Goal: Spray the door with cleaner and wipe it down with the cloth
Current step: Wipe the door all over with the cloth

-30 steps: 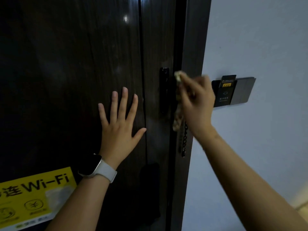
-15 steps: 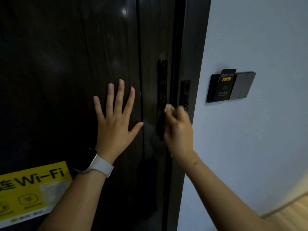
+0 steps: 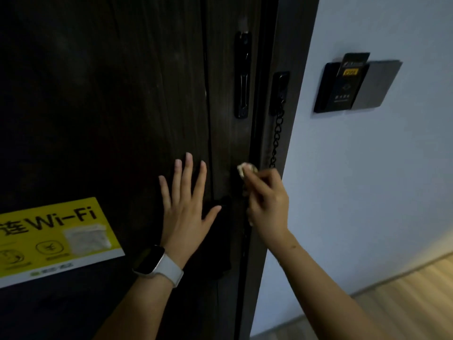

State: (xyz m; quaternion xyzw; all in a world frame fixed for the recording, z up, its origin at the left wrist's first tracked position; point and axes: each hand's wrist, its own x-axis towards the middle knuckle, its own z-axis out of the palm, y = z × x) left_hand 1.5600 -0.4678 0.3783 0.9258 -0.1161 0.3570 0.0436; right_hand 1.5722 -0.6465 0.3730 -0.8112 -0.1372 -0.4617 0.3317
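A dim entryway shows a pale wall [image 3: 367, 192] on the right, a strip of light wood floor [image 3: 416, 303] at the lower right, and a dark wood-grain door [image 3: 110, 106] filling the left and centre of the view. On the door's right stile sits a black vertical chain-lock track [image 3: 242, 74], and on the dark door frame [image 3: 289, 33] beside it a small black plate carries a chain [image 3: 277, 141] that hangs straight down. A yellow Wi-Fi sticker [image 3: 54, 236] is stuck to the lower left of the door. On the wall, a black card holder [image 3: 343, 84] with a card slotted in it sits just beside a grey switch plate [image 3: 377, 84]. The left hand [image 3: 186, 207] lies flat against the door with fingers spread and nothing in it; a smartwatch [image 3: 157, 263] with a white band is on that wrist. The right hand [image 3: 267, 204] is curled closed around a small bunched cloth [image 3: 245, 169], light in colour, whose top pokes out above the fingers. The cloth is pressed at the door's right edge, at the seam with the frame, just below the lower end of the chain and well below the lock track. How much of the cloth is tucked inside the fist cannot be told. Below the hands, a dark shape on the door near the edge is too murky to identify.
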